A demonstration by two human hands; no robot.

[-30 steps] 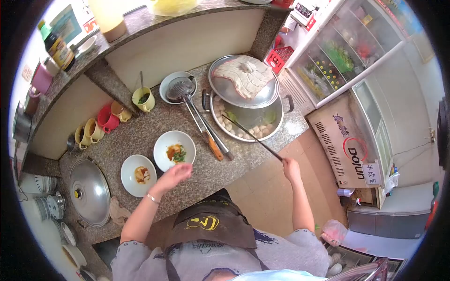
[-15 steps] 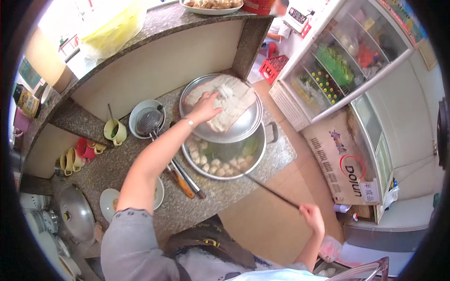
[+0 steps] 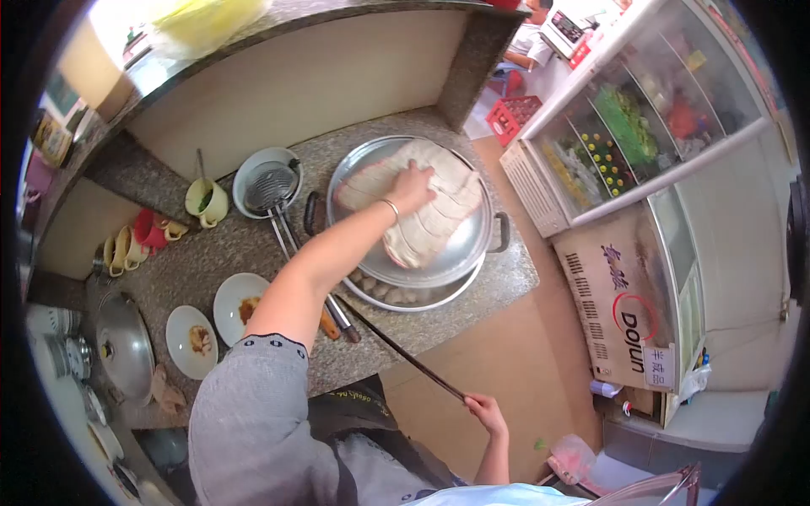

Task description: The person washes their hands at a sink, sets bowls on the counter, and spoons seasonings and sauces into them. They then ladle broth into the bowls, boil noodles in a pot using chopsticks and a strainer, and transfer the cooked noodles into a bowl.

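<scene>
Right hand (image 3: pixel 487 411) has its grip wrapped round a long dark stick (image 3: pixel 405 354), slanting far-left. Left hand (image 3: pixel 413 187) is on the cloth (image 3: pixel 439 226) atop the lid (image 3: pixel 464 246); can't tell if that grip's clamped or just resting. Lid's over the pot (image 3: pixel 413 309), near strip uncovered, pale balls (image 3: pixel 395 293) showing. Left on the surface (image 3: pixel 510 274): a strainer (image 3: pixel 271 185) in a bowl (image 3: pixel 242 181).

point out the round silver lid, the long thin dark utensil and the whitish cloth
Round silver lid (image 3: pixel 464 248): head view, bare metal at lower right
Long thin dark utensil (image 3: pixel 407 355): head view, middle of shaft
Whitish cloth (image 3: pixel 435 221): head view, near its middle
</scene>
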